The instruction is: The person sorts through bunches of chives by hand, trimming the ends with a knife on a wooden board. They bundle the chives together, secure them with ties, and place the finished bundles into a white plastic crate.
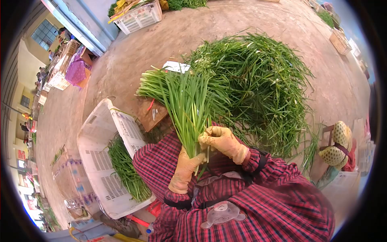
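My left hand (185,171), in a yellowish glove, is wrapped round the lower end of a bunch of garlic chives (187,109). The long leaves fan upward and away from me. My right hand (223,143), gloved too, is beside the bunch with its fingers pinched on a thin chive stalk (208,155) that hangs below the fingertips. Just beyond, more chives (153,84) lie with their pale stem ends to the left. A large loose heap of chives (262,88) spreads over the floor ahead and to the right.
At my left stands a white plastic crate (94,141) with chives (127,169) inside. A brown board (151,115) bears a small blade (154,114). A patterned cushioned seat (336,145) is at the right. Another white crate (139,18) stands at the back; people and boxes line the far left.
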`<state>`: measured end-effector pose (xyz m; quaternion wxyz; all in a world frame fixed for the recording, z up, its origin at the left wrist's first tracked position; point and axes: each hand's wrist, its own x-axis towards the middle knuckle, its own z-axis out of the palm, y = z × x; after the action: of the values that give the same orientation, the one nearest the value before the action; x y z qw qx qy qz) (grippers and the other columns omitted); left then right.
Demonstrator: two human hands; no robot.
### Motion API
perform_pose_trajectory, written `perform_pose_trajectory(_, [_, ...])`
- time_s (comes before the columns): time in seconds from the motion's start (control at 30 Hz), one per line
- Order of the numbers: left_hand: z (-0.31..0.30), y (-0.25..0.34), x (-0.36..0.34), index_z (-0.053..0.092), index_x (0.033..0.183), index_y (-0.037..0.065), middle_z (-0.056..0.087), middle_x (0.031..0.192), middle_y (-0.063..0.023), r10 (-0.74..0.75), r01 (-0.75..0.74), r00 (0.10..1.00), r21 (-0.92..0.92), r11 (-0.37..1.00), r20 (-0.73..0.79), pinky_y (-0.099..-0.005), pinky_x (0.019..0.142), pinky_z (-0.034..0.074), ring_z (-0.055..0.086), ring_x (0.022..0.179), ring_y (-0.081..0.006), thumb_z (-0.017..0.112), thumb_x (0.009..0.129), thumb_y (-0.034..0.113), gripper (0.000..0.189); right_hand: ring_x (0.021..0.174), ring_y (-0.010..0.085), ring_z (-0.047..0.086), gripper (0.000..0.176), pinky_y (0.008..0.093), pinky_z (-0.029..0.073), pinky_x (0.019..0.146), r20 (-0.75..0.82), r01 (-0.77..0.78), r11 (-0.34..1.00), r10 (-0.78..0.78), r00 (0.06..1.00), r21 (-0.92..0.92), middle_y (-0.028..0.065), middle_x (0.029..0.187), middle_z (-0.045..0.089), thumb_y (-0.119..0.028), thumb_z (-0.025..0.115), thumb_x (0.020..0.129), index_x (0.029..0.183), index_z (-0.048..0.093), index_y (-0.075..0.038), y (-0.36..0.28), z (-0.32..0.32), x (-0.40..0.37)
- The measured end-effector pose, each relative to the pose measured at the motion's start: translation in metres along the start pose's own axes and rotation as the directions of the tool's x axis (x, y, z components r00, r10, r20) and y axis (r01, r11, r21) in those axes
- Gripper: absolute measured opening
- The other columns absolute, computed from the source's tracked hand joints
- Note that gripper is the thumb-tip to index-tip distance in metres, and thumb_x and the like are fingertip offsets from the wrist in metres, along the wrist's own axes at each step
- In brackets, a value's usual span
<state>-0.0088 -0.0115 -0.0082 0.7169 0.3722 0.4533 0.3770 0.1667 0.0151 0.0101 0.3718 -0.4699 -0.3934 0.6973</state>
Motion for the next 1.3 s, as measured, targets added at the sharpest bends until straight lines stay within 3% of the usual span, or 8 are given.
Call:
perform_pose_trajectory(0.07, [0.003,0.002,0.0,0.048,0.126,0.005,0.06,0.098,-0.0022,0.012,-0.012,1.0,-0.02,1.0,-0.008,-0.022,0.064,0.048,0.058,0.078,-0.0094,0.064,0.078,-0.002,0.052,0.075,0.0095,0.062,0.017,0.0222,0.049,0.068,0.022,0.173,0.949,-0.185,0.983,0.263,0.0041,0.096,0.067,-0.022,0.065,0.092,0.095,0.061,-0.006,0.01,0.001,0.003])
perform_pose_trajectory(0.2, [0.004,0.001,0.001,0.052,0.124,0.004,0.061,0.093,-0.0035,0.065,-0.06,0.998,-0.179,0.982,0.022,-0.0216,0.062,0.047,0.059,0.073,-0.0099,0.066,0.075,-0.003,0.051,0.084,0.0153,0.064,0.021,0.0298,0.054,0.079,0.238,0.042,0.899,-0.161,0.958,0.436,0.0083,0.103,0.066,-0.022,0.059,0.096,0.106,0.051,-0.006,0.016,-0.008,-0.005])
perform_pose_trajectory(0.37, [-0.01,-0.001,-0.002,0.052,0.124,0.002,0.063,0.091,-0.0055,-0.009,0.025,0.993,-0.139,0.99,0.114,-0.0227,0.062,0.048,0.059,0.075,-0.0116,0.069,0.078,0.008,0.05,0.083,0.0184,0.066,0.018,0.0315,0.055,0.077,0.262,0.055,0.918,-0.169,0.95,0.394,0.0101,0.102,0.066,-0.02,0.058,0.097,0.103,0.052,-0.005,0.03,-0.012,-0.003])
perform_pose_trajectory(0.43, [-0.01,-0.004,-0.001,0.053,0.121,0.001,0.063,0.09,-0.0061,0.021,0.056,0.986,-0.442,0.895,0.168,-0.0243,0.062,0.049,0.06,0.072,-0.014,0.066,0.085,0.02,0.043,0.082,0.0191,0.066,0.017,0.0316,0.055,0.076,0.298,0.092,0.93,-0.207,0.932,0.356,0.0105,0.1,0.066,-0.02,0.057,0.097,0.102,0.053,-0.004,0.032,-0.012,-0.002])
perform_pose_trajectory(0.77, [-0.01,0.001,0.003,0.059,0.115,0.001,0.066,0.09,-0.0037,-0.038,0.076,0.989,-0.27,0.96,0.14,-0.0209,0.06,0.048,0.059,0.069,-0.0099,0.064,0.089,0.026,0.036,0.085,0.0141,0.061,0.009,0.028,0.05,0.08,0.17,0.294,0.903,-0.358,0.918,0.312,0.0067,0.093,0.065,-0.013,0.059,0.095,0.098,0.055,-0.005,0.029,-0.011,-0.016])
perform_pose_trajectory(0.97, [-0.004,-0.001,0.006,0.058,0.11,-0.003,0.068,0.085,-0.0101,-0.042,0.068,0.996,-0.334,0.94,0.084,-0.0247,0.061,0.052,0.064,0.068,-0.017,0.065,0.087,0.023,0.036,0.087,0.0184,0.065,0.009,0.031,0.051,0.08,0.202,0.147,0.926,-0.228,0.952,0.347,0.0074,0.088,0.066,-0.007,0.062,0.092,0.097,0.055,-0.004,0.027,-0.017,-0.029])
perform_pose_trajectory(1.17, [-0.006,-0.007,0.007,0.055,0.117,-0.003,0.068,0.088,-0.011,-0.061,0.087,0.995,-0.396,0.914,0.077,-0.0271,0.065,0.056,0.067,0.071,-0.017,0.068,0.086,0.015,0.038,0.068,0.0235,0.061,0.012,0.0383,0.052,0.069,0.205,0.011,0.897,-0.113,0.972,0.441,0.0088,0.073,0.06,-0.006,0.059,0.092,0.095,0.048,-0.008,0.0,-0.021,-0.048])
perform_pose_trajectory(1.3, [-0.004,-0.005,0.006,0.055,0.116,-0.003,0.067,0.085,-0.0113,-0.047,0.054,0.998,-0.372,0.927,0.029,-0.0281,0.064,0.056,0.067,0.071,-0.0181,0.07,0.085,0.015,0.039,0.06,0.019,0.054,0.013,0.0341,0.046,0.054,0.214,0.224,0.824,-0.38,0.9,0.52,0.0032,0.067,0.052,-0.018,0.058,0.094,0.098,0.048,-0.011,-0.023,-0.062,-0.073])
